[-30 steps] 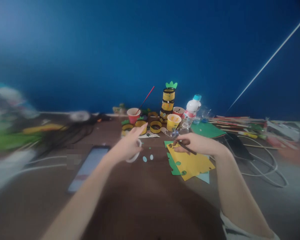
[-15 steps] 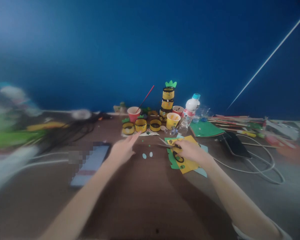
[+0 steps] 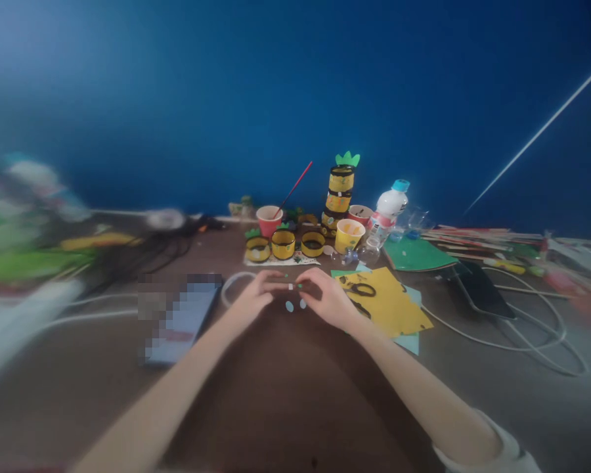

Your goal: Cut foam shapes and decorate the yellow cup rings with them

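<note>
My left hand (image 3: pixel 256 295) is held over the table with its fingers stretched to the right. A tiny white square (image 3: pixel 290 286) shows at the tip of its index finger. Opposite it, my right hand (image 3: pixel 328 299) has its thumb and index finger curved and apart near that square. Between and below the hands are two pale blue paper ovals (image 3: pixel 289 306) and a small green dot (image 3: pixel 299 285). Scissors (image 3: pixel 363 290) with black handles lie on yellow paper (image 3: pixel 396 305) to the right of my right hand, partly hidden by it.
Behind are yellow-and-black rings (image 3: pixel 283 245), a stacked pineapple-like tower (image 3: pixel 341 200), a red cup (image 3: pixel 269 222), a yellow cup (image 3: pixel 349 236) and a bottle (image 3: pixel 390 211). A phone (image 3: pixel 190 322) lies left. At right are green sheets (image 3: pixel 416 253), a dark phone (image 3: pixel 482 292) and a white cable (image 3: pixel 566 328).
My right hand has let go of the scissors and moved left to my left hand. My left hand has drawn back from the rings. The view has shifted slightly.
</note>
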Tool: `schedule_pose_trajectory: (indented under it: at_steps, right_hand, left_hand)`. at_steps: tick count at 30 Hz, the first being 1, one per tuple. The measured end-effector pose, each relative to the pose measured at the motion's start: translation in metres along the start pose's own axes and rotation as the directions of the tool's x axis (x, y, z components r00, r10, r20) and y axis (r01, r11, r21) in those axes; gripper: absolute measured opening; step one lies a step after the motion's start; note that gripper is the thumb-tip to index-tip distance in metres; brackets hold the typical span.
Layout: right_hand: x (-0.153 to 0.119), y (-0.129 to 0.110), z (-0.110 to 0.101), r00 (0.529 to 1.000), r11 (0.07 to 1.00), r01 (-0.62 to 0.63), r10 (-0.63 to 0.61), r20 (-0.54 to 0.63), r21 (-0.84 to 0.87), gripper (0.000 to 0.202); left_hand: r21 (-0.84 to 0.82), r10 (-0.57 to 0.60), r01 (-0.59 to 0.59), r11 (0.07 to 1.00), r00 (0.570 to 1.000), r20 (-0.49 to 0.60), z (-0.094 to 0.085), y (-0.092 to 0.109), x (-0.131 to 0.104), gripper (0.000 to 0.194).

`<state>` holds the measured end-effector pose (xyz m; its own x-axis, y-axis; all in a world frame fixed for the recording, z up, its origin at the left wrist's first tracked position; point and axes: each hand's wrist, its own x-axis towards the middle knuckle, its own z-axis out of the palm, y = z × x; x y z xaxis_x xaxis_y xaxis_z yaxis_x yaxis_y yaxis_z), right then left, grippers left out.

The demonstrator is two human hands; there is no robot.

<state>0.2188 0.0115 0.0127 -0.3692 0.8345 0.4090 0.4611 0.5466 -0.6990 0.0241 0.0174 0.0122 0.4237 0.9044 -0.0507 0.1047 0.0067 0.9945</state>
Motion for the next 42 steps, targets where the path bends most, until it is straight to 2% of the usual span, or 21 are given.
schedule_pose_trajectory:
  at_steps: [3, 7, 9, 12, 15, 19, 22, 26, 32, 37, 40, 42]
  right_hand:
    - [-0.003, -0.001, 0.008, 0.996, 0.996, 0.081, -0.082, -0.031, -0.030, 0.013]
    - [-0.003, 0.001, 0.012, 0.993, 0.992, 0.115, -0.116, -0.037, -0.046, 0.009]
    - [-0.003, 0.002, 0.013, 0.995, 0.995, 0.093, -0.095, -0.042, -0.033, 0.012]
    - [-0.002, 0.001, 0.014, 0.995, 1.000, -0.003, 0.004, -0.097, 0.015, 0.012]
    - [-0.005, 0.002, 0.014, 0.984, 0.996, -0.074, 0.081, -0.161, 0.048, 0.012]
    - [-0.011, 0.008, 0.019, 0.977, 0.996, -0.087, 0.089, -0.195, 0.018, 0.011]
    - [-0.015, 0.014, 0.023, 0.973, 0.998, -0.049, 0.041, -0.227, -0.027, 0.008]
    - [-0.017, 0.017, 0.024, 0.969, 0.999, -0.021, 0.009, -0.246, -0.045, 0.006]
    - [-0.018, 0.017, 0.023, 0.968, 0.999, 0.002, -0.014, -0.250, -0.050, 0.006]
    - [-0.018, 0.018, 0.024, 0.969, 0.997, 0.028, -0.045, -0.242, -0.070, 0.006]
    - [-0.018, 0.019, 0.025, 0.965, 0.995, 0.053, -0.073, -0.252, -0.085, 0.006]
    - [-0.018, 0.016, 0.024, 0.962, 0.991, 0.069, -0.096, -0.255, -0.113, 0.007]
  left_hand:
    - [-0.009, -0.013, 0.013, 1.000, 1.000, -0.003, 0.001, 0.000, 0.000, 0.046]
    - [0.090, 0.017, -0.017, 0.996, 1.000, 0.000, 0.004, 0.003, -0.003, 0.049]
    - [0.146, 0.027, -0.028, 0.989, 1.000, 0.014, 0.004, 0.005, -0.005, 0.048]
    - [0.305, 0.043, -0.037, 0.952, 0.999, -0.012, 0.004, 0.007, -0.007, 0.042]
    - [0.533, 0.116, -0.059, 0.844, 0.990, -0.076, 0.005, 0.006, -0.007, 0.027]
    - [0.759, 0.224, -0.112, 0.641, 0.974, -0.046, 0.010, -0.005, -0.003, 0.016]
    - [0.828, 0.241, -0.097, 0.553, 0.969, -0.048, 0.016, -0.013, -0.001, 0.013]
    - [0.866, 0.228, -0.062, 0.496, 0.972, -0.061, 0.019, -0.018, 0.000, 0.015]
    - [0.870, 0.195, -0.049, 0.491, 0.979, -0.056, 0.020, -0.017, 0.001, 0.014]
    - [0.848, 0.206, -0.066, 0.526, 0.977, -0.052, 0.023, -0.015, -0.001, 0.009]
    - [0.775, 0.211, -0.099, 0.624, 0.976, -0.046, 0.025, -0.015, -0.003, 0.004]
    - [0.682, 0.198, -0.081, 0.727, 0.976, -0.094, 0.026, -0.014, -0.004, 0.006]
